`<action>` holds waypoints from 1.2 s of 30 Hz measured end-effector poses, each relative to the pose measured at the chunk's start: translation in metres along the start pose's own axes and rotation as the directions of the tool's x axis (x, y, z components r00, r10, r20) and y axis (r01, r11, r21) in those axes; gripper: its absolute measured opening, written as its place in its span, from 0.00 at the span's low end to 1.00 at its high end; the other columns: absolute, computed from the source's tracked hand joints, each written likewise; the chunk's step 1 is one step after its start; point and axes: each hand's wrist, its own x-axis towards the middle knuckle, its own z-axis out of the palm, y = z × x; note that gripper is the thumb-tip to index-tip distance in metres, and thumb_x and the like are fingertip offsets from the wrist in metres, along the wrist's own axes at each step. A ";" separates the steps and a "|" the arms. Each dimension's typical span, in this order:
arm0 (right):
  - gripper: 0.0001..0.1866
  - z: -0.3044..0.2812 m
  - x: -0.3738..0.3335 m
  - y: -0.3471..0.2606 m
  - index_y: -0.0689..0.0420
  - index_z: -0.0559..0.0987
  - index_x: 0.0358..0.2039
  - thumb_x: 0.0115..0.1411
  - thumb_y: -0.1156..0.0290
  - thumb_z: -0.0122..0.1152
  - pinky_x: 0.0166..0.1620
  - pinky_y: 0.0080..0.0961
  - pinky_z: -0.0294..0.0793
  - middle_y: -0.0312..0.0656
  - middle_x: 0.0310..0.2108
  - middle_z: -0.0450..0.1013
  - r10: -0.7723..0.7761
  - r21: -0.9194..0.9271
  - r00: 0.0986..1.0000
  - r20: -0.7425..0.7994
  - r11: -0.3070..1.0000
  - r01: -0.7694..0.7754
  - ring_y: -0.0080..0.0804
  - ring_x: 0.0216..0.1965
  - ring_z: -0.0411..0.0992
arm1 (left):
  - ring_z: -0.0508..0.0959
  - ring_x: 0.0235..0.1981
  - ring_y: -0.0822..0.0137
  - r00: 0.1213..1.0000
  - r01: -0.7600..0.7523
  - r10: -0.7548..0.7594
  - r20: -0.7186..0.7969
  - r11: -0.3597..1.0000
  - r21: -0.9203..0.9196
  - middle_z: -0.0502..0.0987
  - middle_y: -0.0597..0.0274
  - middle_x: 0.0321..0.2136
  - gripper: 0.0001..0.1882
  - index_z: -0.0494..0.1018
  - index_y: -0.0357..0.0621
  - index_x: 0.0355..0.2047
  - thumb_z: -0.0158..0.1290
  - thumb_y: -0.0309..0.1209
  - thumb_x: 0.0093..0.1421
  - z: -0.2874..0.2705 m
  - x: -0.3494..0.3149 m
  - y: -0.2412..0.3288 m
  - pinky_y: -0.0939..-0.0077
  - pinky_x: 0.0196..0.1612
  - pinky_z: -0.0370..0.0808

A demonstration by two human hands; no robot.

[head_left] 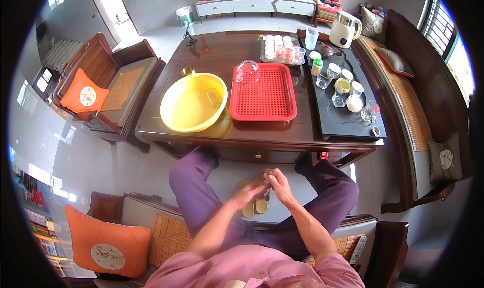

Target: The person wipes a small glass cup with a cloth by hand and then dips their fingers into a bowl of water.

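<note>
My left hand [256,186] and my right hand [277,180] meet between my knees, in front of the table's near edge. Both have their fingers curled closed and pressed against each other; what is in them, if anything, is hidden. On the dark wooden table [217,51] stands a yellow basin [169,117], with a clear glass cup [213,97] lying in it. To its right is a red slotted tray [264,104]. A clear glass bowl or teapot-like vessel [247,72] sits at that tray's far left corner.
A black tea tray [333,124] at the right bears several cups and a glass pitcher [369,111]. Behind are an electric kettle [345,30] and a tray of cups [280,49]. A brass-coloured cup [188,70] stands beyond the basin. Slippers [261,206] lie below my hands.
</note>
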 end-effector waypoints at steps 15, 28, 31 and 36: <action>0.28 0.011 -0.003 0.017 0.62 0.60 0.67 0.72 0.62 0.47 0.64 0.36 0.64 0.46 0.59 0.68 0.048 0.519 0.997 0.061 0.852 -0.072 0.38 0.61 0.68 | 0.78 0.51 0.64 0.827 -0.064 0.388 -0.407 0.784 0.618 0.80 0.58 0.47 0.32 0.68 0.41 0.57 0.66 0.37 0.56 0.023 0.002 0.016 0.69 0.53 0.73; 0.21 0.009 -0.012 0.010 0.53 0.71 0.57 0.70 0.58 0.39 0.58 0.45 0.69 0.43 0.55 0.72 0.360 0.796 0.912 0.197 0.485 -0.363 0.43 0.55 0.71 | 0.79 0.49 0.58 0.692 -0.190 0.628 -0.356 0.634 0.749 0.79 0.50 0.46 0.33 0.65 0.38 0.57 0.67 0.31 0.53 0.055 0.013 0.024 0.66 0.53 0.75; 0.21 0.001 -0.009 0.018 0.54 0.71 0.57 0.68 0.61 0.38 0.58 0.43 0.70 0.43 0.55 0.72 0.275 0.847 0.936 0.222 0.421 -0.324 0.42 0.55 0.71 | 0.75 0.51 0.51 0.684 -0.094 0.679 -0.269 0.447 0.890 0.78 0.53 0.49 0.34 0.68 0.43 0.56 0.69 0.36 0.50 0.071 0.011 0.026 0.58 0.57 0.68; 0.21 -0.009 -0.005 0.019 0.56 0.72 0.55 0.68 0.61 0.39 0.56 0.43 0.72 0.44 0.53 0.73 0.247 0.863 0.947 0.205 0.411 -0.294 0.42 0.53 0.72 | 0.73 0.53 0.48 0.691 -0.150 0.712 -0.128 0.314 0.937 0.73 0.51 0.54 0.35 0.67 0.46 0.58 0.68 0.34 0.50 0.078 0.011 0.033 0.58 0.58 0.66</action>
